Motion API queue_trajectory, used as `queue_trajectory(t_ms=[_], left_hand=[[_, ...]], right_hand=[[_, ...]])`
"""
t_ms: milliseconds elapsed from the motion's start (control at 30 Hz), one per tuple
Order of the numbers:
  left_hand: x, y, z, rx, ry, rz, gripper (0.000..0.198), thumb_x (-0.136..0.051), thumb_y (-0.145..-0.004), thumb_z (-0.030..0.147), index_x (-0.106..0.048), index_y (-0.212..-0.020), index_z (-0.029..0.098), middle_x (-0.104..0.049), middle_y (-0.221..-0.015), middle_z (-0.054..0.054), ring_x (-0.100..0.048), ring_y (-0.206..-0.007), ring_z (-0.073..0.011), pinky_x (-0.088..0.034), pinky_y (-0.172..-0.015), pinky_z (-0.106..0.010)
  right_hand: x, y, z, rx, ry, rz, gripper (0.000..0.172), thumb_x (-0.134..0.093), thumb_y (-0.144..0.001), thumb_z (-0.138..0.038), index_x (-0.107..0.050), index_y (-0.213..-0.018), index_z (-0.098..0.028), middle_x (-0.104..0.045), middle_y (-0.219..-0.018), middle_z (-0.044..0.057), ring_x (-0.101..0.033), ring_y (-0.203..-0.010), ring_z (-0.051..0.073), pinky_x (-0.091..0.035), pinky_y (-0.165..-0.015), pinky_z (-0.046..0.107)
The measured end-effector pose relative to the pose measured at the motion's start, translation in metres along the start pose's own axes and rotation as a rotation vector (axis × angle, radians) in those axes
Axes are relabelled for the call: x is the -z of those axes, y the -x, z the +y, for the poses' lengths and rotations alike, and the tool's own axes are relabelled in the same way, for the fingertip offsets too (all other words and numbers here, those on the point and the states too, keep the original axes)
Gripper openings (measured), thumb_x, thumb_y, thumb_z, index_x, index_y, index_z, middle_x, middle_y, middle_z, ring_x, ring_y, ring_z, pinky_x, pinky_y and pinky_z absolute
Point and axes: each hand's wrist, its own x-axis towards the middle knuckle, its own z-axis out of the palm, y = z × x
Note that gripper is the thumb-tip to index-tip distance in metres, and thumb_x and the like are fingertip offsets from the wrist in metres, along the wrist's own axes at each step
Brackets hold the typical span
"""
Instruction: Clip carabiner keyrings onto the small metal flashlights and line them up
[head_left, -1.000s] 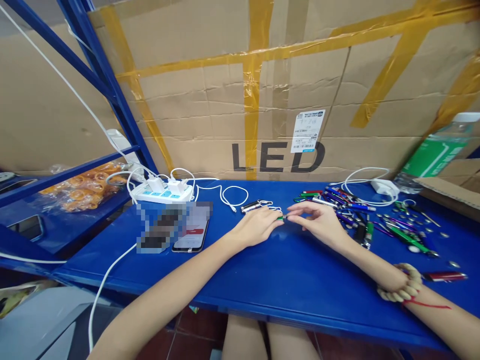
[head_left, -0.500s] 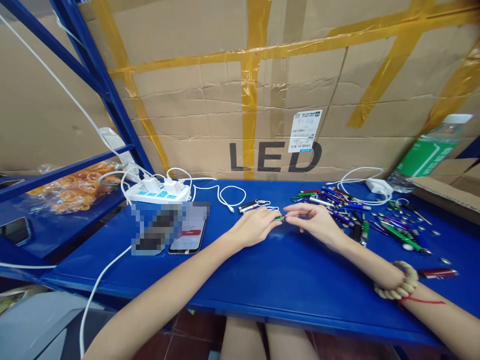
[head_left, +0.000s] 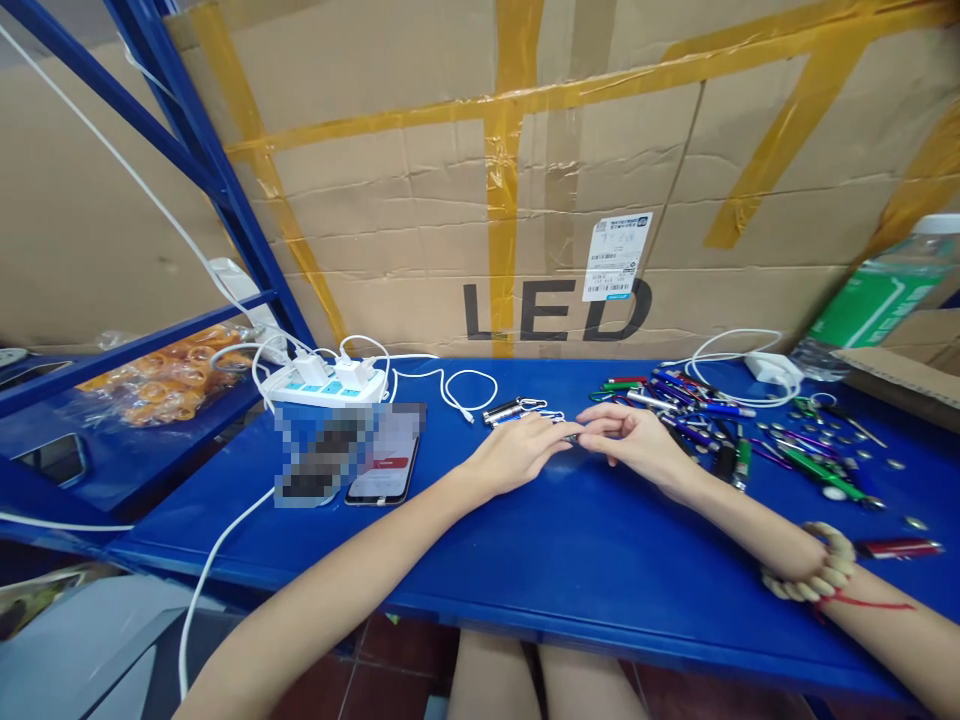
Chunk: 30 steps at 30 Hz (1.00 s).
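My left hand and my right hand meet at the middle of the blue table. Both pinch one small dark keychain light between their fingertips; most of it is hidden by the fingers. A silver keychain light with a clip lies just behind my left hand. To the right of my right hand lies a pile of coloured keychain lights, with small button cells scattered further right. A bead bracelet is on my right wrist.
A phone lies left of my hands, in front of a white power strip with chargers and cables. A taped cardboard box marked LED stands along the back. A red light lies at the right; a bag of orange rings sits on the left shelf.
My hands have drawn closer together around the small light, and the green part seen between the fingertips before is now covered. The view shifted slightly.
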Motion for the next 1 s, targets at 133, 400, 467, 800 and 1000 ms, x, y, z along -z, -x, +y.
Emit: queue_trajectory(t_ms=[133, 400, 467, 800, 1000], left_hand=[[-0.001, -0.001, -0.002, 0.004, -0.011, 0.025, 0.027, -0.035, -0.092, 0.023, -0.052, -0.112, 0.018, -0.063, -0.105, -0.005, -0.058, -0.094, -0.0159, -0.047, -0.083, -0.029], [-0.002, -0.001, -0.004, 0.018, -0.017, 0.09, 0.026, -0.037, -0.092, 0.022, -0.051, -0.112, 0.016, -0.063, -0.108, -0.004, -0.059, -0.096, -0.0149, -0.047, -0.085, -0.028], [-0.002, -0.001, -0.004, 0.04, -0.02, 0.103, 0.026, -0.036, -0.092, 0.023, -0.05, -0.113, 0.016, -0.063, -0.108, -0.005, -0.059, -0.097, -0.0148, -0.046, -0.086, -0.028], [-0.004, 0.0, -0.008, 0.042, -0.046, 0.142, 0.024, -0.036, -0.092, 0.023, -0.053, -0.108, 0.015, -0.063, -0.104, -0.006, -0.059, -0.097, -0.0156, -0.047, -0.084, -0.029], [-0.007, 0.0, -0.005, 0.019, -0.003, 0.153, 0.023, -0.036, -0.092, 0.024, -0.053, -0.105, 0.015, -0.064, -0.101, -0.006, -0.06, -0.094, -0.0159, -0.048, -0.082, -0.028]], right_hand=[[-0.003, 0.001, -0.004, 0.022, 0.033, 0.008, 0.053, -0.073, -0.051, -0.052, -0.06, -0.085, -0.013, -0.066, -0.069, 0.005, -0.051, -0.047, 0.008, -0.039, -0.039, 0.018], [0.001, 0.003, 0.001, 0.229, 0.139, 0.106, 0.046, -0.071, -0.057, -0.048, -0.063, -0.085, -0.013, -0.065, -0.072, 0.007, -0.056, -0.056, 0.012, -0.041, -0.04, 0.02], [0.003, 0.003, 0.002, 0.322, 0.236, 0.129, 0.04, -0.068, -0.062, -0.048, -0.066, -0.085, -0.015, -0.066, -0.075, 0.007, -0.057, -0.059, 0.013, -0.043, -0.044, 0.021], [0.005, 0.007, 0.001, 0.687, 0.499, 0.177, 0.021, -0.059, -0.077, -0.037, -0.07, -0.084, -0.021, -0.067, -0.084, 0.005, -0.061, -0.077, 0.014, -0.049, -0.057, 0.022], [0.007, 0.005, 0.005, 0.785, 0.51, 0.205, 0.017, -0.062, -0.076, -0.031, -0.071, -0.08, -0.018, -0.067, -0.078, 0.004, -0.061, -0.071, 0.012, -0.05, -0.059, 0.021]])
